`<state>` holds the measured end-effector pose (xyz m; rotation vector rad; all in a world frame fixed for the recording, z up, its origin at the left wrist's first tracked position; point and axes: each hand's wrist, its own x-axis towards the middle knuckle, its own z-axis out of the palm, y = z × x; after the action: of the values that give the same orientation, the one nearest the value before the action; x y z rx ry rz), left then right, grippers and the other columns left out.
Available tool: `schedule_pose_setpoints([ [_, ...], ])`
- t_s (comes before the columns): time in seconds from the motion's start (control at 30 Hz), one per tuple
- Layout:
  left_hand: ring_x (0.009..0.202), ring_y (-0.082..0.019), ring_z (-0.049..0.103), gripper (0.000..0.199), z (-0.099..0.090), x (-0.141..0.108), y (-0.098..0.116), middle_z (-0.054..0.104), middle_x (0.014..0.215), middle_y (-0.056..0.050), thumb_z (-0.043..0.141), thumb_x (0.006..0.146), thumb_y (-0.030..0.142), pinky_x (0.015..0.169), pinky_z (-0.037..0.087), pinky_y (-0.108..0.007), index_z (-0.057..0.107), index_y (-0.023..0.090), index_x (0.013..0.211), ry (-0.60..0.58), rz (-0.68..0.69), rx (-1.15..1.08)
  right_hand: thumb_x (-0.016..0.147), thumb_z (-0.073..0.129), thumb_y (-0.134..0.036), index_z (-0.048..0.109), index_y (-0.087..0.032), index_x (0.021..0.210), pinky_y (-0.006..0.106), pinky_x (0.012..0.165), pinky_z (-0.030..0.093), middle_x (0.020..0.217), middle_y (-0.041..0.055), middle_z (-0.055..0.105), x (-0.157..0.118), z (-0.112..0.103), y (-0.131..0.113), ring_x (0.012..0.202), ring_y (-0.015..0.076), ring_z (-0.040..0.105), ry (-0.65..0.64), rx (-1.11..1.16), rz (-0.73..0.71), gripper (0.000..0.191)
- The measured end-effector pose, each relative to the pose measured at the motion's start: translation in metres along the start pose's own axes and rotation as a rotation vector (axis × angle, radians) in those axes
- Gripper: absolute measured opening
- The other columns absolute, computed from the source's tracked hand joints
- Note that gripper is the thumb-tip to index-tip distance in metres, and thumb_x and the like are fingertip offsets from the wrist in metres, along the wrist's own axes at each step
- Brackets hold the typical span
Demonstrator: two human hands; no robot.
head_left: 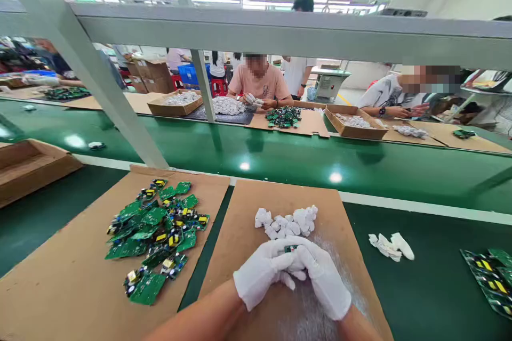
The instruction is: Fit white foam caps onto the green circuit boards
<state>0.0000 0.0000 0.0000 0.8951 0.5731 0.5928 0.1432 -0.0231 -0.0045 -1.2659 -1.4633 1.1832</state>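
Observation:
My left hand (264, 267) and my right hand (325, 278), both in white gloves, are closed together over the cardboard sheet (224, 256). Between their fingers shows a bit of a small green circuit board (291, 249); the fingers cover most of it. Just beyond the hands lies a pile of small white pieces (288, 222), too unclear to name. To the left, on a second cardboard sheet (72, 272), green circuit boards (154, 226) with yellow and black components lie heaped.
Crumpled white gloves or cloth (391, 246) and more circuit boards (490, 277) lie at the right. An open cardboard box (36, 168) stands at the left. A grey metal frame (256, 29) crosses ahead. Beyond the green conveyor surface (288, 162), people sit at similar piles.

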Motion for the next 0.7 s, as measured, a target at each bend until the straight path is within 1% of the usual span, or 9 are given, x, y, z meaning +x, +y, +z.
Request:
schedule_pose_setpoints([
  [0.17, 0.054, -0.01, 0.053, 0.031, 0.002, 0.008, -0.006, 0.058, 0.066, -0.004, 0.059, 0.072, 0.031, 0.038, 0.038, -0.015, 0.063, 0.011, 0.096, 0.15, 0.075, 0.144, 0.09, 0.036, -0.04, 0.059, -0.021, 0.117, 0.035, 0.084, 0.047, 0.098, 0.0049, 0.068, -0.002, 0.002, 0.002, 0.086, 0.0207, 0.061, -0.007, 0.005, -0.002, 0.04],
  [0.23, 0.052, -0.01, 0.052, 0.027, 0.002, 0.009, -0.009, 0.056, 0.063, -0.003, 0.061, 0.069, 0.029, 0.036, 0.036, -0.015, 0.064, 0.01, 0.088, 0.184, 0.075, 0.148, 0.09, 0.035, -0.042, 0.06, -0.02, 0.116, 0.036, 0.087, 0.045, 0.097, 0.0058, 0.068, -0.002, 0.003, 0.002, 0.088, 0.0217, 0.061, -0.003, 0.042, -0.01, 0.042],
  [0.3, 0.053, -0.01, 0.053, 0.02, 0.003, 0.009, -0.01, 0.054, 0.062, -0.003, 0.061, 0.068, 0.027, 0.036, 0.036, -0.015, 0.063, 0.01, 0.078, 0.166, 0.038, 0.118, 0.088, 0.039, -0.043, 0.064, -0.021, 0.109, 0.036, 0.095, 0.039, 0.102, 0.0058, 0.067, -0.001, 0.003, 0.002, 0.099, 0.0227, 0.057, 0.024, 0.053, -0.025, 0.039],
  [0.37, 0.054, -0.011, 0.054, 0.022, 0.003, 0.009, -0.009, 0.053, 0.063, -0.003, 0.056, 0.071, 0.032, 0.037, 0.038, -0.016, 0.062, 0.011, 0.078, 0.098, -0.003, 0.02, 0.087, 0.042, -0.044, 0.067, -0.022, 0.103, 0.035, 0.094, 0.04, 0.1, 0.0054, 0.067, -0.001, 0.002, 0.003, 0.099, 0.0228, 0.057, 0.052, 0.077, -0.007, 0.037],
  [0.47, 0.06, -0.011, 0.054, 0.031, 0.003, 0.008, -0.002, 0.053, 0.07, -0.004, 0.049, 0.078, 0.04, 0.041, 0.04, -0.017, 0.06, 0.013, 0.089, 0.021, 0.045, -0.127, 0.089, 0.032, -0.05, 0.063, -0.021, 0.108, 0.031, 0.068, 0.049, 0.078, 0.0047, 0.068, 0.0, 0.001, 0.01, 0.073, 0.0197, 0.06, 0.057, 0.172, 0.082, 0.046],
  [0.5, 0.061, -0.011, 0.053, 0.03, 0.004, 0.007, 0.002, 0.052, 0.072, -0.004, 0.049, 0.078, 0.04, 0.043, 0.039, -0.016, 0.059, 0.013, 0.089, 0.015, 0.067, -0.138, 0.089, 0.029, -0.051, 0.06, -0.021, 0.112, 0.029, 0.06, 0.048, 0.072, 0.0041, 0.066, 0.0, 0.0, 0.013, 0.066, 0.0183, 0.058, 0.045, 0.193, 0.094, 0.05],
  [0.57, 0.061, -0.009, 0.051, 0.023, 0.004, 0.005, 0.008, 0.051, 0.07, -0.003, 0.052, 0.078, 0.034, 0.045, 0.038, -0.015, 0.058, 0.013, 0.084, 0.02, 0.091, -0.099, 0.088, 0.028, -0.054, 0.055, -0.018, 0.119, 0.027, 0.052, 0.044, 0.068, 0.0032, 0.062, 0.001, -0.002, 0.018, 0.059, 0.0164, 0.054, 0.006, 0.183, 0.071, 0.054],
  [0.63, 0.062, -0.009, 0.05, 0.019, 0.005, 0.003, 0.011, 0.05, 0.067, -0.002, 0.053, 0.079, 0.031, 0.047, 0.037, -0.015, 0.057, 0.013, 0.081, 0.035, 0.086, -0.047, 0.086, 0.036, -0.053, 0.053, -0.018, 0.119, 0.026, 0.054, 0.044, 0.069, 0.0027, 0.061, 0.001, -0.003, 0.02, 0.061, 0.016, 0.053, -0.012, 0.112, 0.025, 0.052],
  [0.7, 0.063, -0.009, 0.051, 0.021, 0.006, 0.003, 0.01, 0.052, 0.069, -0.003, 0.054, 0.079, 0.033, 0.048, 0.037, -0.015, 0.057, 0.013, 0.082, 0.08, 0.084, -0.01, 0.084, 0.044, -0.049, 0.057, -0.019, 0.113, 0.025, 0.06, 0.044, 0.069, 0.0017, 0.06, 0.0, -0.003, 0.016, 0.066, 0.0162, 0.053, 0.008, 0.032, 0.014, 0.044],
])
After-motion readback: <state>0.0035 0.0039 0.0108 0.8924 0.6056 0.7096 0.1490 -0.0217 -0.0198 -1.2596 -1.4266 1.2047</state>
